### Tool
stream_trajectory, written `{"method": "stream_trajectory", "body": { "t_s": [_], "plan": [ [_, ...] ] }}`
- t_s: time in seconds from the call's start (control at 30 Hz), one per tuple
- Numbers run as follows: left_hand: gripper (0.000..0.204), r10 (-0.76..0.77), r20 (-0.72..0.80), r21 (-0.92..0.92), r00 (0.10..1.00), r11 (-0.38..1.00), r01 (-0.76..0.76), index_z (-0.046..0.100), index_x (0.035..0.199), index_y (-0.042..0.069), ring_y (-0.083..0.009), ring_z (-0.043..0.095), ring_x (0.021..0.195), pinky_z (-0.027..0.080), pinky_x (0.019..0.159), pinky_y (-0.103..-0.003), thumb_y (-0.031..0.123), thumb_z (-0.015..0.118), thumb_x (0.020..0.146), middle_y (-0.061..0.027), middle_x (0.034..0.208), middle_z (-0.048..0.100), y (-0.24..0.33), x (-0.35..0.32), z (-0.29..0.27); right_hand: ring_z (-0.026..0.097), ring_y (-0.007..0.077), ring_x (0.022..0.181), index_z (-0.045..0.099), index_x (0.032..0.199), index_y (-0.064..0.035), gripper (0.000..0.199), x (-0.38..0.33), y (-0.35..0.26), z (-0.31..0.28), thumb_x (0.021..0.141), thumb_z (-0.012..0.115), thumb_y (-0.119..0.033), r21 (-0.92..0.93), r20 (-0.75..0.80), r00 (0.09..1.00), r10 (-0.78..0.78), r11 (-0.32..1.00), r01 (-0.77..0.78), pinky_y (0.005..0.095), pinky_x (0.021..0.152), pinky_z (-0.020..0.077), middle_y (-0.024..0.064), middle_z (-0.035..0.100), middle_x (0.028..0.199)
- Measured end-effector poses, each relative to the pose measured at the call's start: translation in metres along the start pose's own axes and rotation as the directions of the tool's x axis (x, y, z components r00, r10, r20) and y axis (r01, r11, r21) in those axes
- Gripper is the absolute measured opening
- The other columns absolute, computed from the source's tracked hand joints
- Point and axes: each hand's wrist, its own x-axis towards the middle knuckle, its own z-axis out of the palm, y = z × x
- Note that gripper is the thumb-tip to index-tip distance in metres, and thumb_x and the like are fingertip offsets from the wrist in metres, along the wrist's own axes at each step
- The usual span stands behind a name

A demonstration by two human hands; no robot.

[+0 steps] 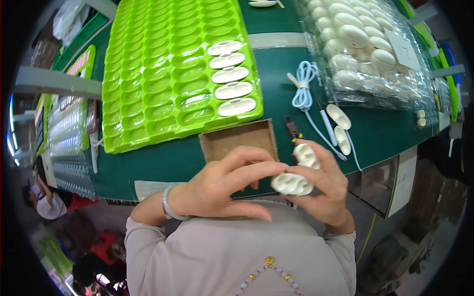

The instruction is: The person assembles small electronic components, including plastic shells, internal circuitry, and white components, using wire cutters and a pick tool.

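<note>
My right hand (330, 190) grips a small white hinged case (292, 184), which looks like an earbud case, spread open with its moulded hollows facing up. My left hand (217, 185) reaches across from the left, its fingers stretched and thumb apart. Its index fingertip touches or nearly touches the case near the hinge. Just beyond the right hand lie cutting pliers (293, 129) with dark and yellow handles, partly hidden by the fingers. An open cardboard box (239, 140) stands beyond the left hand.
A bright green tray (163, 143) fills the back left, several white cases (237, 106) in its right column. A light-blue cable (303, 93), a white stick (328, 127) and another opened case (338, 116) lie right. Clear plastic trays of white cases (353, 37) stand back right.
</note>
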Motion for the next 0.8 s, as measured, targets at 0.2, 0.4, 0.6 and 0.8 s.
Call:
{"method": "stream_trajectory", "body": {
  "t_s": [0.2, 0.4, 0.6, 0.8],
  "plan": [
    [0.046, 0.023, -0.297, 0.039, 0.955, 0.999, -0.012, 0.062, 0.102, 0.003, -0.0190, 0.057, 0.083, 0.048, 0.068, -0.027, 0.018, 0.080, 0.063, -0.0105, 0.094, 0.057, -0.019, -0.054, -0.011, 0.053, 0.0356, 0.100, 0.060, 0.096, -0.0001, 0.042, 0.027, -0.013, 0.065, 0.058, 0.076, -0.001, 0.231, 0.225, 0.960, -0.168, 0.966, 0.115, 0.0364, 0.079, 0.0464, 0.0233, 0.047, 0.119],
    [0.029, -0.381, -0.792, -0.541, 0.477, 0.800, -0.260, 0.048, 0.087, 0.001, -0.0241, 0.060, 0.087, 0.051, 0.075, -0.031, 0.022, 0.065, 0.077, -0.0168, 0.099, 0.056, -0.037, -0.126, -0.028, 0.051, 0.0359, 0.104, 0.059, 0.093, 0.0041, 0.027, 0.044, -0.033, 0.119, 0.067, 0.065, 0.001, 0.032, 0.355, 0.866, -0.352, 0.931, 0.365, 0.0392, 0.085, 0.0450, 0.0242, 0.045, 0.120],
    [0.026, -0.494, -0.797, -0.603, 0.346, 0.647, -0.466, 0.046, 0.095, 0.003, -0.0192, 0.060, 0.082, 0.053, 0.067, -0.028, 0.026, 0.055, 0.084, -0.0141, 0.093, 0.055, -0.047, -0.154, -0.042, 0.048, 0.0342, 0.107, 0.057, 0.084, 0.0094, 0.023, 0.054, -0.041, 0.195, 0.068, 0.056, -0.007, -0.320, 0.598, 0.716, -0.360, 0.712, 0.625, 0.0409, 0.094, 0.0381, 0.0262, 0.045, 0.120],
    [0.040, -0.595, -0.688, -0.706, 0.416, 0.680, -0.195, 0.033, 0.124, 0.001, -0.0120, 0.048, 0.045, 0.039, 0.039, -0.021, 0.021, 0.045, 0.092, -0.0085, 0.074, 0.054, -0.041, -0.134, -0.051, 0.044, 0.0351, 0.114, 0.056, 0.088, 0.0069, 0.025, 0.061, -0.043, 0.180, 0.069, 0.054, -0.009, -0.266, 0.609, 0.699, -0.374, 0.734, 0.624, 0.0446, 0.098, 0.0334, 0.0247, 0.044, 0.121]
  ]
}}
